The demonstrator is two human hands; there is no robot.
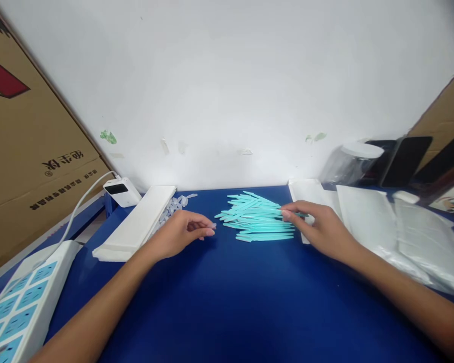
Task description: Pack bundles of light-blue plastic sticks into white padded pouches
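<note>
- Sticks [257, 222]: teal, slim, in a loose pile on the blue table [227, 302]; far ones crossed at angles, near ones almost parallel.
- Left hand [185, 231]: left of the sticks, apart from them; thumb and fingertips pinched on 1 clear bit [214, 226].
- Right hand [320, 227]: at the right end of the sticks, thumb and index finger close together over the stick ends; cannot tell whether clamped on 1 or only touching.
- Hands: 2, well apart, either side of the sticks.
- Heap [176, 204]: small clear bits, left of the sticks, beside the white slab.
- White slab [138, 222]: farther left of the sticks, lying flat.
- White gadget [122, 191]: 1, dark screen, cable [73, 214] attached; far left of the sticks.
- Power strip [53, 297]: white, blue sockets; far left of the sticks and nearer.
- Carton [34, 161]: brown, printed; leftmost from the sticks.
- Pouches [366, 217]: white, right of the sticks, past the right hand.
- Jar [348, 164]: clear, white lid; right of the sticks and behind.
- Wall [227, 91]: white, behind the sticks.
</note>
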